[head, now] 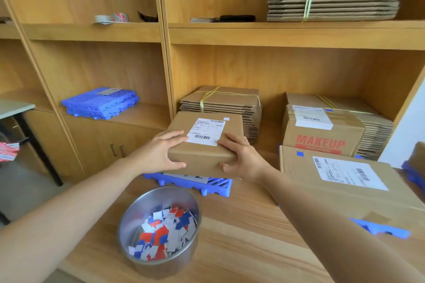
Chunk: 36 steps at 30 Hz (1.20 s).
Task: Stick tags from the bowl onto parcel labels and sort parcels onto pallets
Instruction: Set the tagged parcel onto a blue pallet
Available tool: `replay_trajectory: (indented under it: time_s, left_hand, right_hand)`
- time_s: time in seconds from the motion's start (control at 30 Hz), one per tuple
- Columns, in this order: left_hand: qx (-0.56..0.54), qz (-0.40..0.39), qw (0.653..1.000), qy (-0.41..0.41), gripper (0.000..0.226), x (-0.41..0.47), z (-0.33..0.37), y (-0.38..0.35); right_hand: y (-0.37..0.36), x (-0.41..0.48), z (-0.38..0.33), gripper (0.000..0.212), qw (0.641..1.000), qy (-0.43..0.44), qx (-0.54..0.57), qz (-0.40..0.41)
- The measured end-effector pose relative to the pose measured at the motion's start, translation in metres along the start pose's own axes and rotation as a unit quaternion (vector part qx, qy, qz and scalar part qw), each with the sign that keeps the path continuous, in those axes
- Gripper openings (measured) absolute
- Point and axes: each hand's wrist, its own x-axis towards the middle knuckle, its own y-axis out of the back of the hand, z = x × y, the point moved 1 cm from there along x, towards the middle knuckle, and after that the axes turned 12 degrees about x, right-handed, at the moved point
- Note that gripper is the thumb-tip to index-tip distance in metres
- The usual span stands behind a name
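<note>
Both hands are on it: the left grip (161,154) grasps the near left corner of the parcel (202,158), fingers laid over the top and thumb curled under the front edge, and the right grip (241,158) grasps the near right corner the same way, fingers on top, thumb low on the front face. The parcel is a plain brown box, level, with a white shipping label (205,132) on its lid and a small white tag (226,118) stuck just beyond the label's far right corner. It sits directly over a blue pallet (190,182) on the counter (241,225); I cannot tell whether it is touching or just above. A white sheet with black marks peeks out on that pallet under the box. Nearer the camera, the metal bowl (138,213) stands on the counter, holding loose red, blue and white tags (165,234). To the right, a wide flat parcel (333,190) lies on another blue pallet (379,228), a blue tag (300,153) near its far left corner. Behind it stands a box printed MAKEUP (322,135). At the back, bundles of flat cardboard (220,101) are tied with yellow string, and spare blue pallets (101,103) are stacked on the left shelf.
</note>
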Motion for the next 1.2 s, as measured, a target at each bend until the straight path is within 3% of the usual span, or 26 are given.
replay_trajectory:
  time_s: [0.23,0.63,0.83,0.93,1.07,1.2]
  left_hand:
    - [-0.007,-0.044,0.999,-0.002,0.096,0.023,-0.033,-0.037]
    - [0.042,-0.099,0.994,0.028,0.093,0.069,-0.065,-0.044]
    - [0.056,-0.11,0.99,0.07,0.096,0.072,-0.049,-0.042]
    - [0.06,-0.082,0.992,0.08,0.088,0.06,-0.039,-0.031]
    - [0.058,-0.023,0.996,0.068,0.061,0.034,-0.02,-0.003]
    - [0.05,-0.02,0.996,0.07,0.048,-0.007,0.004,0.025]
  right_hand:
    - [-0.04,0.022,0.041,0.081,0.999,-0.048,0.023,-0.007]
    - [-0.063,0.066,0.06,0.077,0.995,-0.081,-0.049,-0.015]
    - [-0.041,0.064,0.043,0.082,0.984,-0.135,-0.079,-0.088]
    - [-0.032,0.05,0.022,0.067,0.983,-0.129,-0.106,-0.071]
    - [-0.019,0.031,0.001,0.017,0.993,-0.041,-0.112,0.005]
    - [-0.011,0.009,-0.033,0.024,0.991,-0.039,-0.125,0.035]
